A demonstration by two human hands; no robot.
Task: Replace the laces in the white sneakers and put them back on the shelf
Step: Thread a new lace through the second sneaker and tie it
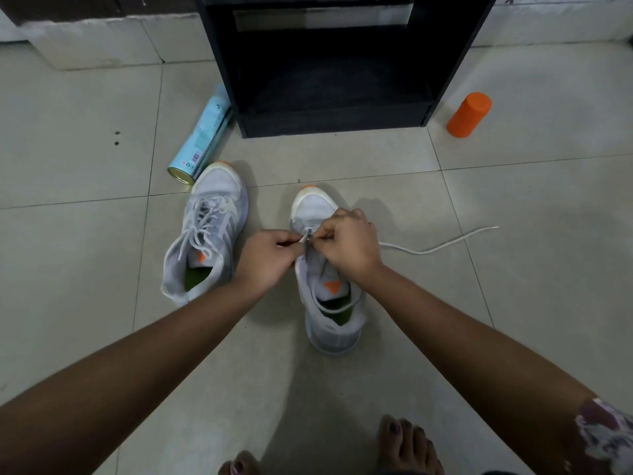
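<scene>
Pinches a white lace (pixel 423 252) between the left hand (pixel 270 258) and the right hand (pixel 346 245), fingers curled, knuckles nearly together, over the lower eyelets of a sneaker (pixel 334 332) standing on the tiled floor (pixel 513 303) before a black shelf (pixel 329 121). Trails one lace end off to the right. Shows grey-white mesh, orange toe tip, orange triangle on the tongue, green insole. Makes two sneakers with the second sneaker (pixel 209 234), fully laced, side-striped, just left. Adds one pale-blue spray can (pixel 202 138) lying beside the shelf, barcode visible, print unreadable, and one upright orange container (pixel 469 114).
</scene>
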